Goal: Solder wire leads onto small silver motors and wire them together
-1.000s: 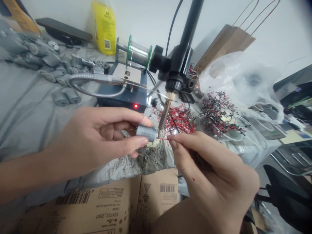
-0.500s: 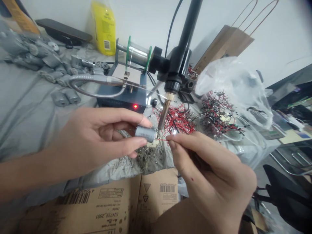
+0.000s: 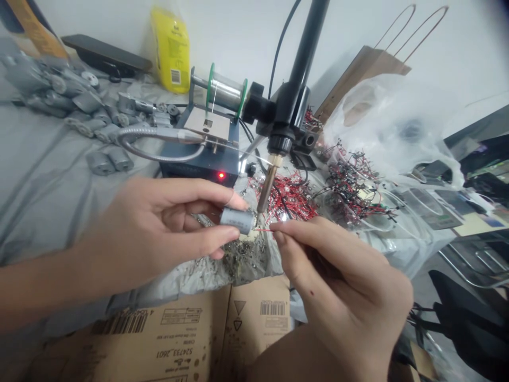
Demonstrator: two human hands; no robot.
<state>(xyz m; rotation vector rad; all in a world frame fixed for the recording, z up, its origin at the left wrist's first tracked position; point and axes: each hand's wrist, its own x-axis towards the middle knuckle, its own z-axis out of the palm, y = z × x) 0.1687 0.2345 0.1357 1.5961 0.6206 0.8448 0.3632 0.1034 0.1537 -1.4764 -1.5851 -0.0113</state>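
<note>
The left hand [image 3: 167, 225] held firmly a small DC motor [image 3: 237, 220], its long axis lying sideways, and the right hand [image 3: 338, 270] pinched a red wire [image 3: 263, 230] pointing to the motor's end, just below the soldering iron [image 3: 265, 188].

One head-worn view looks forward and down from just above the left hand [image 3: 153, 225] and right hand [image 3: 338, 270], close to them, facing the soldering station [image 3: 199, 172] and a white wall [image 3: 254, 32] beyond.
</note>
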